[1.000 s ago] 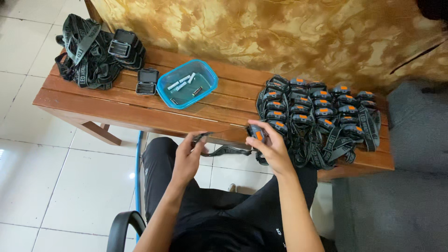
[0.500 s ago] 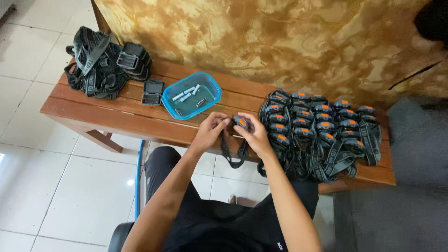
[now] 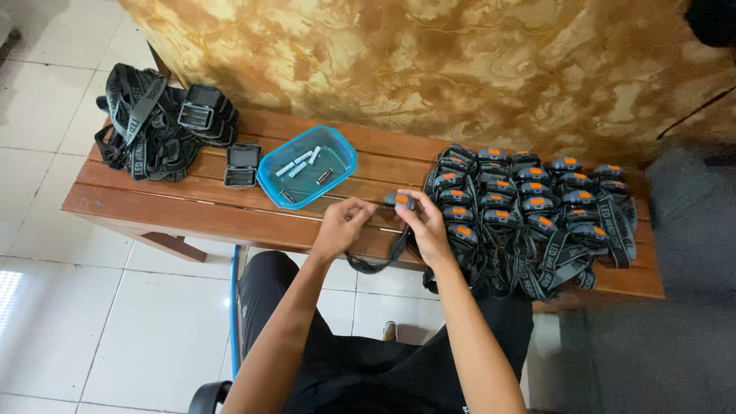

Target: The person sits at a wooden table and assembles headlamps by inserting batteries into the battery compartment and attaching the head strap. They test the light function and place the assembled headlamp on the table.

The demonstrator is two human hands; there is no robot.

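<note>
Black straps lie heaped at the bench's left end, then the blue tray of batteries. Our left hand and right hand, fingers closed on one headlamp, have carried it from the orange-topped pile toward the tray.

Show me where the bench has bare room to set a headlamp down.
Bare slats lie along the wooden bench front edge, below the blue tray and small black case. The right end is crowded with headlamps.
</note>
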